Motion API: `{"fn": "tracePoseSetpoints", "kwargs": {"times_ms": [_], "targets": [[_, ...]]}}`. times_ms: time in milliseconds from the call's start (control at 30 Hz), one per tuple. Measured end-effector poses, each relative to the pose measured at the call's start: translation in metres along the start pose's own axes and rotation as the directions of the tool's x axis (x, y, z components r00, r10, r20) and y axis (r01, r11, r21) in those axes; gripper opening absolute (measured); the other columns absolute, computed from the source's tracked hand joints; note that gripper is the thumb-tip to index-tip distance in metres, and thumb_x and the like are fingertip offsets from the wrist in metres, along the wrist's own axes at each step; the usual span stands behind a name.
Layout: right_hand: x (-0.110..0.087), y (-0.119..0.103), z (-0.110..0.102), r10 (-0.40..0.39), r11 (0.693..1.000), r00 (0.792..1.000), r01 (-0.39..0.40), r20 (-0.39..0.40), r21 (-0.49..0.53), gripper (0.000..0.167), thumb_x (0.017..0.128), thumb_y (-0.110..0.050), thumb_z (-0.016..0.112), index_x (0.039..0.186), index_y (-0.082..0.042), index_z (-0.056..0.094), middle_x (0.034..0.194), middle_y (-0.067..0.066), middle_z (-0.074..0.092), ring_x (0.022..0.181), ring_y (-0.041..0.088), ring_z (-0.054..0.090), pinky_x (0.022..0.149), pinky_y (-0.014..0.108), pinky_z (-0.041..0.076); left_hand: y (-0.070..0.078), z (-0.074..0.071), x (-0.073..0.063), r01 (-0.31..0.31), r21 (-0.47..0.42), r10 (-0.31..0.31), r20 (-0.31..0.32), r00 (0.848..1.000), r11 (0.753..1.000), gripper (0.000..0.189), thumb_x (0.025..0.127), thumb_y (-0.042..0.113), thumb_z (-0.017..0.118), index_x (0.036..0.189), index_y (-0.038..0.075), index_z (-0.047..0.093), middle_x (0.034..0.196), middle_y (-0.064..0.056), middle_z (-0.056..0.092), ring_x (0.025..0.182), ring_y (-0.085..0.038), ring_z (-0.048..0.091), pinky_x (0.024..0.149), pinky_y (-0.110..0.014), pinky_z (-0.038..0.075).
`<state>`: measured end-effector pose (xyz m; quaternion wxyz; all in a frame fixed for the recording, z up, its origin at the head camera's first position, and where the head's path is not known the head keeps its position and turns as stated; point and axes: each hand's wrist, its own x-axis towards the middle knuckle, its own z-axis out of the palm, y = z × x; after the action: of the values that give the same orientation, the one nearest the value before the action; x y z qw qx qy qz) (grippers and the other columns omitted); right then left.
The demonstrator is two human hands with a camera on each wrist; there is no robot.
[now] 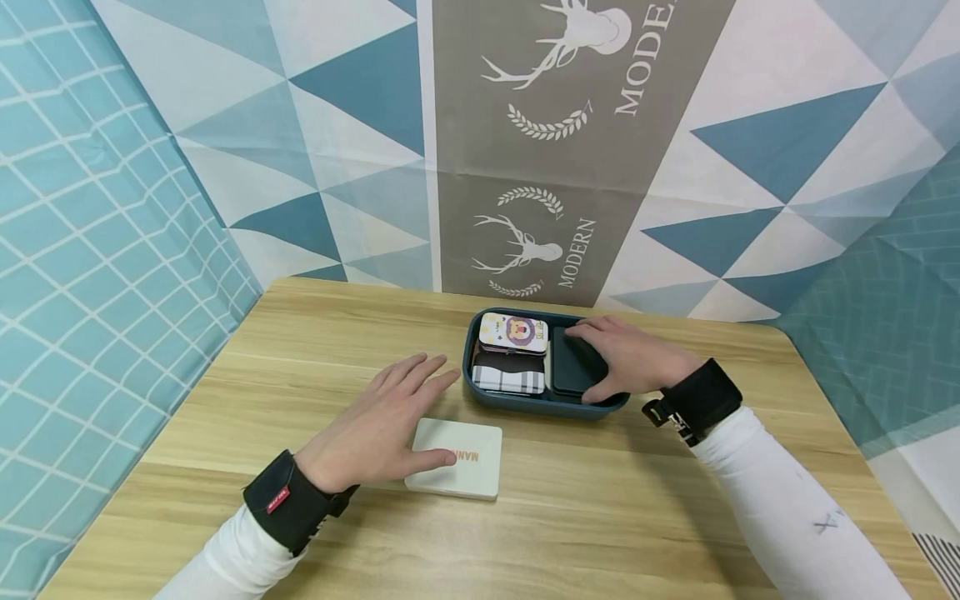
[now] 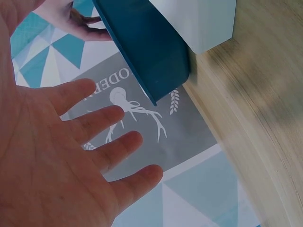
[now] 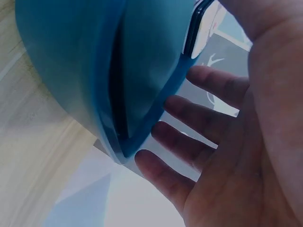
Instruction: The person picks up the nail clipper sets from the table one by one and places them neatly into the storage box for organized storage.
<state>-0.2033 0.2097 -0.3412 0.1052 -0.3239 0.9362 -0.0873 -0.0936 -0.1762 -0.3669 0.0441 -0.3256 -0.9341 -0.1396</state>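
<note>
A dark blue oval bin (image 1: 517, 403) stands toward the back of the table. In its left part are a small tin (image 1: 513, 332) with a cartoon lion and a plaid-patterned item (image 1: 507, 380); a flat dark case (image 1: 574, 369) fills the right part. My right hand (image 1: 633, 354) is over the bin's right end, thumb and fingers spread across the dark case, fingertips close to the rim in the right wrist view. Fingers straight and apart, my left hand (image 1: 378, 429) hovers by a flat white box (image 1: 471, 479) with orange lettering, its thumb overlapping the box.
The wooden table (image 1: 360, 550) runs back to a wall covering (image 1: 360, 200) of blue and white triangles with a grey deer-print strip. A blue gridded cloth (image 1: 97, 250) hangs at the left, and a teal cloth (image 1: 885, 283) at the right.
</note>
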Motion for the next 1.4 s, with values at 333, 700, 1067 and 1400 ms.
{"fn": "tracePoseSetpoints", "kwargs": {"times_ms": [333,700,1067,1400], "targets": [[-0.012,-0.006,-0.007,0.017,1.000,0.999,-0.016,-0.040,0.018,0.102,0.081,-0.047,0.092,0.161,-0.007,0.043,0.162,0.018,0.042,0.149,0.040,0.038,0.117,0.060,0.039,0.001,0.000,0.000,-0.003,-0.015,0.003,-0.002,1.000,1.000,0.103,0.084,0.065,0.082,0.163,0.014,0.043,0.170,-0.012,0.035,0.155,-0.039,0.031,0.124,-0.062,0.028],[-0.024,-0.023,-0.013,-0.031,0.999,0.993,0.030,-0.115,-0.014,0.102,0.080,-0.052,0.092,0.160,-0.009,0.045,0.161,0.015,0.044,0.147,0.037,0.041,0.117,0.058,0.040,0.000,-0.001,-0.001,0.000,-0.016,0.000,0.007,1.000,1.000,0.103,0.085,0.067,0.080,0.164,0.014,0.041,0.170,-0.012,0.034,0.156,-0.039,0.029,0.124,-0.061,0.028],[-0.029,-0.056,-0.006,-0.161,0.986,0.972,0.149,-0.171,-0.080,0.098,0.083,-0.058,0.087,0.158,-0.009,0.049,0.157,0.010,0.049,0.144,0.031,0.044,0.116,0.052,0.043,0.000,-0.002,-0.001,-0.001,-0.013,0.001,0.000,1.000,1.000,0.103,0.085,0.068,0.080,0.164,0.014,0.041,0.169,-0.012,0.035,0.155,-0.039,0.031,0.123,-0.061,0.030],[-0.029,-0.086,0.010,-0.267,0.961,0.948,0.248,-0.175,-0.126,0.090,0.086,-0.055,0.086,0.156,-0.011,0.051,0.154,0.007,0.051,0.140,0.027,0.046,0.116,0.047,0.044,-0.001,-0.003,0.000,-0.005,-0.004,0.005,-0.006,1.000,1.000,0.104,0.085,0.068,0.079,0.164,0.013,0.041,0.169,-0.013,0.035,0.155,-0.040,0.031,0.123,-0.062,0.030]]}}
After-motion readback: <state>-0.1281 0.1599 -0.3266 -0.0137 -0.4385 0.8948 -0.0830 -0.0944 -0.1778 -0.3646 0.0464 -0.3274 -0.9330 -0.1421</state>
